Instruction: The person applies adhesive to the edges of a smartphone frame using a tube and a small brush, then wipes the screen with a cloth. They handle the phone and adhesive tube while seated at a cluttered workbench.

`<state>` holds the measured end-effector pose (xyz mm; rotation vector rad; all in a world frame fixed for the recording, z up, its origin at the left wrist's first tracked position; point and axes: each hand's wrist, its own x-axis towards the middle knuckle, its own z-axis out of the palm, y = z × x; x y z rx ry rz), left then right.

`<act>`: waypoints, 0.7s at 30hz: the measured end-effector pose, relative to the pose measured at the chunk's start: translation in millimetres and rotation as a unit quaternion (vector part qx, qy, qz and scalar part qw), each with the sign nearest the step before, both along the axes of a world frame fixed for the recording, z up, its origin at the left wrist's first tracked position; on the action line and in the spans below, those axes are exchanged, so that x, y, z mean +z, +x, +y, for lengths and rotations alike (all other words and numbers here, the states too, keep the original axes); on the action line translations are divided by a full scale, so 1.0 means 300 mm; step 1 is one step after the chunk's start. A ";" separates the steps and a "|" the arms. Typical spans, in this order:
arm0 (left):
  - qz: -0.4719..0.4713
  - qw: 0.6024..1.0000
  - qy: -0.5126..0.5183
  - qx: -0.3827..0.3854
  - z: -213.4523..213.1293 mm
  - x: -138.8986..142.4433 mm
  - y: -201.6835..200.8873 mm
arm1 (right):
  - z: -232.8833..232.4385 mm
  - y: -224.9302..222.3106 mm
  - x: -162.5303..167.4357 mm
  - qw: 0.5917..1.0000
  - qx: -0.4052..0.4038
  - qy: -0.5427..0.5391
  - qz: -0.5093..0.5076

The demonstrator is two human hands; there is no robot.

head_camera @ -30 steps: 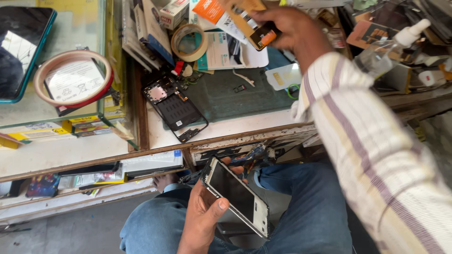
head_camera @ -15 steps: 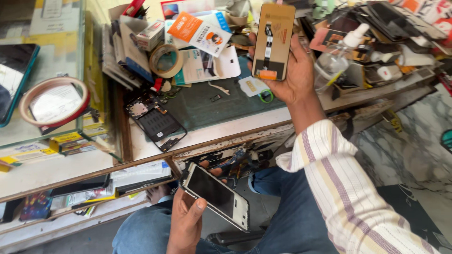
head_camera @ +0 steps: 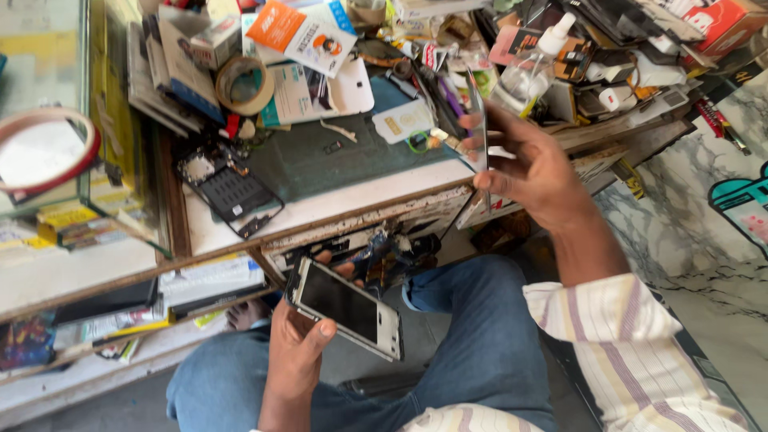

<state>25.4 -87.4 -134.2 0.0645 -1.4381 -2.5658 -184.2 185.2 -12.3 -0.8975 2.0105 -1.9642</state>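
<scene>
Person sits at a cluttered bench, legs under it. Left hand [head_camera: 292, 352] is low, over the lap, fingers wrapped round a phone [head_camera: 348, 308] w/ dark screen facing up, thumb along the near edge; phone tilts a bit, its top pointing toward the bench.

Right hand [head_camera: 532, 172] is up at the bench edge, pinching a thin flat panel [head_camera: 478, 132] edge-on to the camera, so it reads as a narrow strip; fingers closed on it near the lower half, thumb on the near side. Can't tell what's on its faces.

On the bench: green mat [head_camera: 320, 160] in the middle, an opened phone body [head_camera: 228, 192] lying at its left w/ insides showing, tape roll [head_camera: 244, 84] behind that, an orange-and-white box [head_camera: 308, 36] beside the tape, spray bottle [head_camera: 528, 68] just behind the right hand. Small parts & packets piled all along the back. Glass counter [head_camera: 48, 96] sits left of the bench w/ a red-rimmed ring [head_camera: 48, 152] on top.
</scene>
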 end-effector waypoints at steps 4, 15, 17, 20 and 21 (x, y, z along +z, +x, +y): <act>0.016 1.000 -0.024 0.004 0.012 0.007 0.007 | 0.053 0.092 -0.020 1.000 -0.006 0.018 0.020; 0.064 0.997 0.009 -0.041 0.007 0.016 0.031 | 0.087 0.308 -0.124 0.994 0.041 -0.086 -0.055; 0.068 0.996 0.015 -0.048 0.008 0.019 0.032 | 0.079 0.334 -0.133 0.994 0.064 -0.063 -0.068; 0.067 0.996 0.016 -0.051 0.007 0.020 0.036 | 0.062 0.372 -0.151 0.991 0.094 -0.025 -0.090; 0.066 0.996 0.015 -0.051 0.006 0.020 0.036 | 0.054 0.384 -0.159 0.990 0.103 -0.012 -0.097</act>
